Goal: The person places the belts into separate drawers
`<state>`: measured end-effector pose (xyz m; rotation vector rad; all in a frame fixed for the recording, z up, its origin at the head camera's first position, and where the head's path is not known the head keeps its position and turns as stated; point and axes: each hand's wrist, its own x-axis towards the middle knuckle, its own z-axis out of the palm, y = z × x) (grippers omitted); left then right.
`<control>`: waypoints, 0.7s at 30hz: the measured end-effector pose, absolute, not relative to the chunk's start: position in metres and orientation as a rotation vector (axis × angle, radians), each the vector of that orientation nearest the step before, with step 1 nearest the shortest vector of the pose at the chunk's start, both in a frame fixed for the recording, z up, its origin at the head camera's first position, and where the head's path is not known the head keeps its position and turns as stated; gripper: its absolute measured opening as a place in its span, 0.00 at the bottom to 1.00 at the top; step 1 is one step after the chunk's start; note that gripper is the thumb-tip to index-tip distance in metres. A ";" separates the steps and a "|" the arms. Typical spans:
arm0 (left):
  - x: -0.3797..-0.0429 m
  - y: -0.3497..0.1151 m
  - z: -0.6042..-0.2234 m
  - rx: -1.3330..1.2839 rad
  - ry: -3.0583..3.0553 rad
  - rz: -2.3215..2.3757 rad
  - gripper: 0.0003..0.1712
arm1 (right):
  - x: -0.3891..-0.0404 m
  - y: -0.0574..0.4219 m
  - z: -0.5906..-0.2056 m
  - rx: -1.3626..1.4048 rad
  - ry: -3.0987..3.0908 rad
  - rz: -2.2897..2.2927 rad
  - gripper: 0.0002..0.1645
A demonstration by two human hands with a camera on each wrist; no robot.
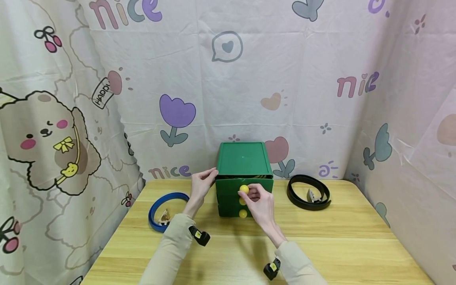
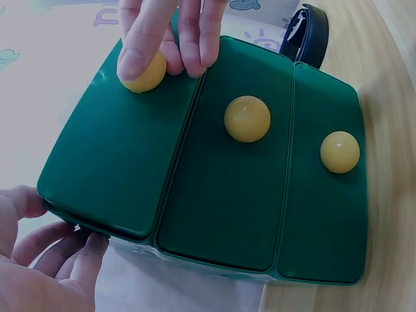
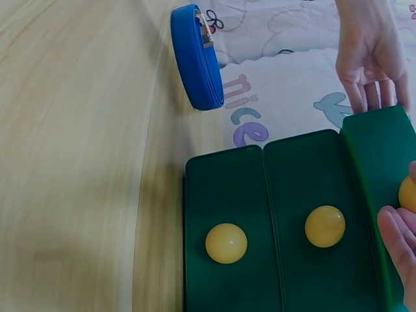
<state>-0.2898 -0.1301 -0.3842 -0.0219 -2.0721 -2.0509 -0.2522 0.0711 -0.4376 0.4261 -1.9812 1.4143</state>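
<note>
A green box with three stacked drawers (image 1: 244, 158) stands at the back of the table, each drawer front carrying a round yellow knob. My right hand (image 1: 261, 204) pinches the top knob (image 1: 244, 189) between thumb and fingers. The top drawer (image 3: 377, 146) sits slightly forward of the others, and a narrow gap with dark and yellowish contents shows above its front. At the box's upper left corner, my left hand (image 1: 201, 186) holds the edge with its fingertips. The middle knob (image 2: 247, 119) and bottom knob (image 2: 340, 152) are untouched.
A coiled blue belt (image 1: 154, 209) with a gold-coloured buckle lies left of the box. To the right is a coiled black belt (image 1: 293, 201) with a silver buckle. A patterned curtain (image 1: 228, 87) hangs behind the wooden table (image 1: 338, 241) and along both sides.
</note>
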 end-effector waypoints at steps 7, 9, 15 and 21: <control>-0.290 -0.130 -0.384 -0.022 -2.061 -2.066 0.19 | -0.255 0.071 -0.437 0.402 -2.000 1.412 0.15; -0.290 -0.130 -0.384 -0.022 -2.058 -2.070 0.19 | -0.255 0.071 -0.437 0.391 -2.006 1.417 0.15; -0.289 -0.129 -0.383 -0.021 -2.055 -2.070 0.19 | -0.256 0.070 -0.435 0.382 -2.000 1.430 0.15; -0.289 -0.129 -0.383 -0.019 -2.049 -2.071 0.19 | -0.258 0.069 -0.435 0.379 -1.983 1.432 0.15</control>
